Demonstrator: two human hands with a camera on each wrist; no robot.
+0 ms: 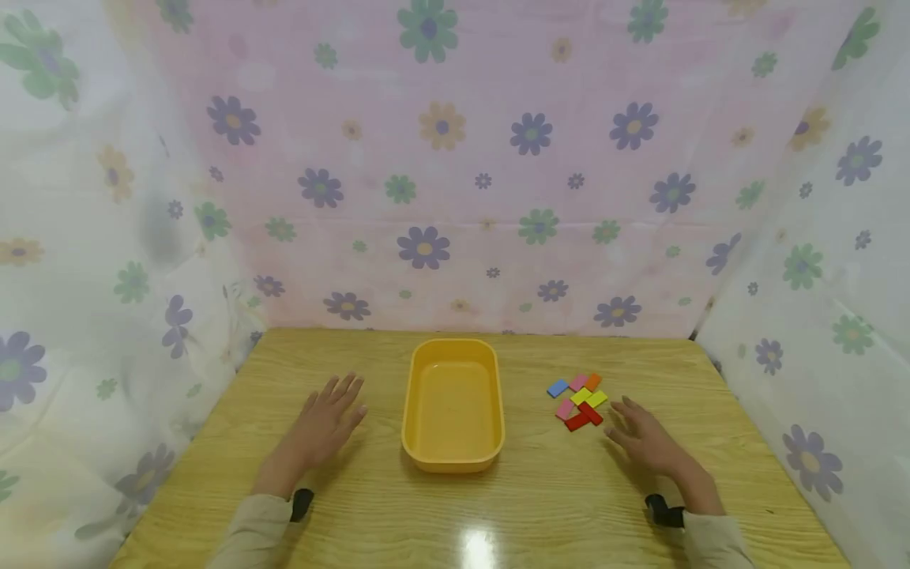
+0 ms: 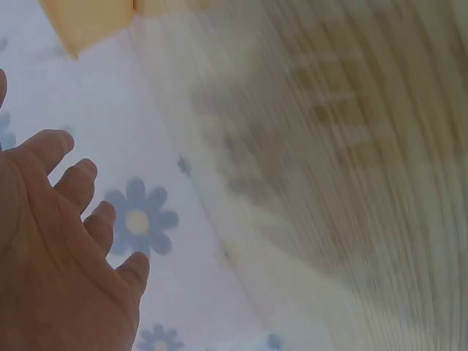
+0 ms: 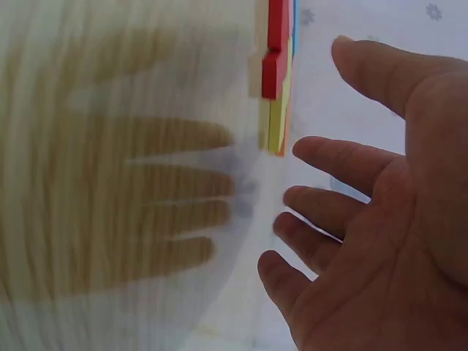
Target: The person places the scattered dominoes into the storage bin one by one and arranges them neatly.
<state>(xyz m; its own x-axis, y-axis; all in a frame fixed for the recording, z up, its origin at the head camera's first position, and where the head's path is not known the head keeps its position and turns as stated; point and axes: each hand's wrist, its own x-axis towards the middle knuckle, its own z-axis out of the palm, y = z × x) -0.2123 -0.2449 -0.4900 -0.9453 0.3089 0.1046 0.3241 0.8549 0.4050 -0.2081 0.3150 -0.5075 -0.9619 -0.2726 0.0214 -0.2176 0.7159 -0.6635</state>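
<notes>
Left grip (image 1: 321,429) and right grip (image 1: 648,444): fingers loosely extended, both empty. Tub (image 1: 453,464) stands between them; tiles (image 1: 581,397) lie beside the right grip, presumably for easy reach.

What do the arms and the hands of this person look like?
The left hand and right hand are bare; no gloves or rings show. The sleeves are pale beige, with a small black piece beside each cuff.
</notes>
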